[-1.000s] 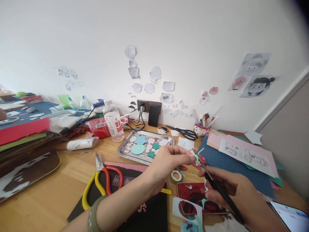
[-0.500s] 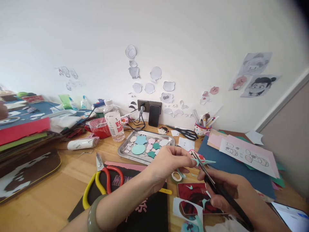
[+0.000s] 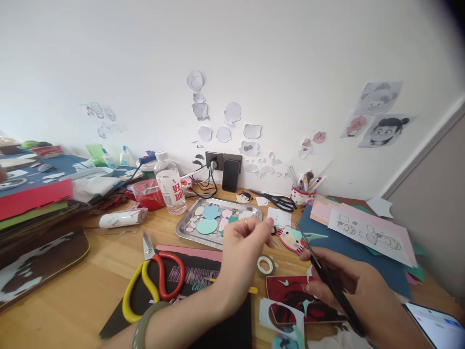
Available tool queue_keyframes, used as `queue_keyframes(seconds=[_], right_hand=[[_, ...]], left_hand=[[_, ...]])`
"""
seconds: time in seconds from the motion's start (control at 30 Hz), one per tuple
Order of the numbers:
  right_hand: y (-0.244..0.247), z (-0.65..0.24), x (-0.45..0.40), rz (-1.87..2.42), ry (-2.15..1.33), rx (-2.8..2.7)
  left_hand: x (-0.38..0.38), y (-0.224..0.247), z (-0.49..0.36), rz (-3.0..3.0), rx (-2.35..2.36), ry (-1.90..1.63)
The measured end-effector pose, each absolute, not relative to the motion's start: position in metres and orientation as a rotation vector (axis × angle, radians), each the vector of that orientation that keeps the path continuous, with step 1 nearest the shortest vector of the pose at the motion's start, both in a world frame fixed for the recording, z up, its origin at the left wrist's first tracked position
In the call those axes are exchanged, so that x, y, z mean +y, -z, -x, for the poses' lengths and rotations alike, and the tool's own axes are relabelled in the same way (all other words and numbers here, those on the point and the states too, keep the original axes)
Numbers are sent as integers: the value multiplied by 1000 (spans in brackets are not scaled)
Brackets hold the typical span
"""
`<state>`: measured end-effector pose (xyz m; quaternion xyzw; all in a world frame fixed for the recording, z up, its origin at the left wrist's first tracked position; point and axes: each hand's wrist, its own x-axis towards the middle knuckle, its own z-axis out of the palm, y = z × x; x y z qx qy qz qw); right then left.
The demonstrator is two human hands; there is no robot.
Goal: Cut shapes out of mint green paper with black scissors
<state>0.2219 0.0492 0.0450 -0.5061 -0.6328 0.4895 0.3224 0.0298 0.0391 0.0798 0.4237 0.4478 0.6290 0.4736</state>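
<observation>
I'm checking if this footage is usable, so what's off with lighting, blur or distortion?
Head view: the wall is brighter at left, greyer at right; the upper right corner is dark and blurred; the bottle leans, probably from lens distortion; the left hand looks slightly smeared at the fingertips; faint drawings at left look washed out.

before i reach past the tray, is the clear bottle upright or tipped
Upright: the clear bottle stands on its base beside the metal tray, its white cap at the top.
</observation>
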Motion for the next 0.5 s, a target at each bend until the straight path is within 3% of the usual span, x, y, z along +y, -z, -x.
queue_keyframes(seconds=[0.13,0.5], right_hand=[[-39,-221,49,1338,-1187,-1719],[-43,-213,43,1201,-1214,-1816]], left_hand=[[32,-78,-37,-995,1001,-1327],[34,-76,-39,-797,887,-1245]])
